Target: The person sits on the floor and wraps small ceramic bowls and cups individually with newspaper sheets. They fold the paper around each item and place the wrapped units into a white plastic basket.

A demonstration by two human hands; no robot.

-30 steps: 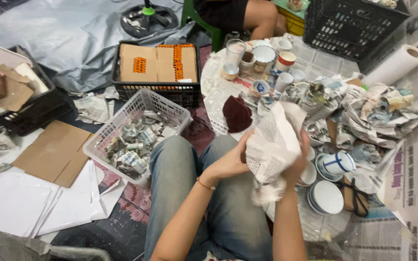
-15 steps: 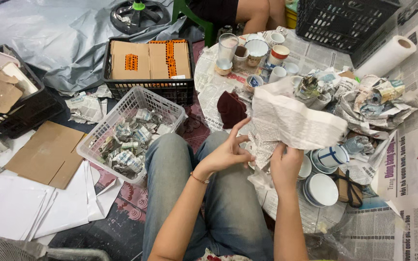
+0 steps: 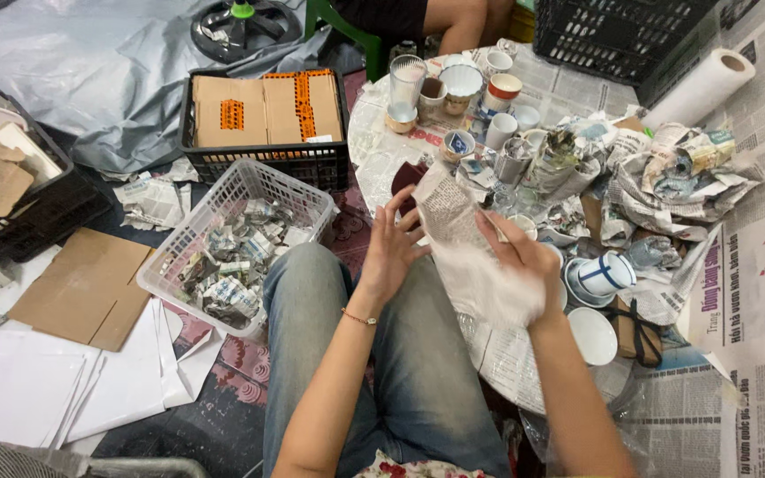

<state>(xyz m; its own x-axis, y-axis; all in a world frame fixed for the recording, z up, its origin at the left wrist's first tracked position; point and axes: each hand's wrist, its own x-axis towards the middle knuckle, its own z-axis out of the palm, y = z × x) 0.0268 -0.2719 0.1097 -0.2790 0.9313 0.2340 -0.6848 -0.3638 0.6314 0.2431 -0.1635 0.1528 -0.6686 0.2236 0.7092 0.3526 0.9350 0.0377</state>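
Note:
A crumpled sheet of newspaper is wrapped over something and held above my knees at the edge of a low round table. My right hand grips it from the right side, fingers curled over the paper. Fingers spread, my left hand rests flat against the bundle's left edge. What lies inside the paper is hidden. Cups and bowls stacked on the table sit just right of my right hand.
A white plastic basket of wrapped pieces stands by my left knee. Behind it sits a black crate of cardboard boxes. Glasses and mugs, crumpled newspaper, a paper roll, another black crate and a seated person's leg lie beyond.
The wide spread sheet of newspaper has been folded down into a narrow bundle. My hands have come closer together around it, the right one now gripping it.

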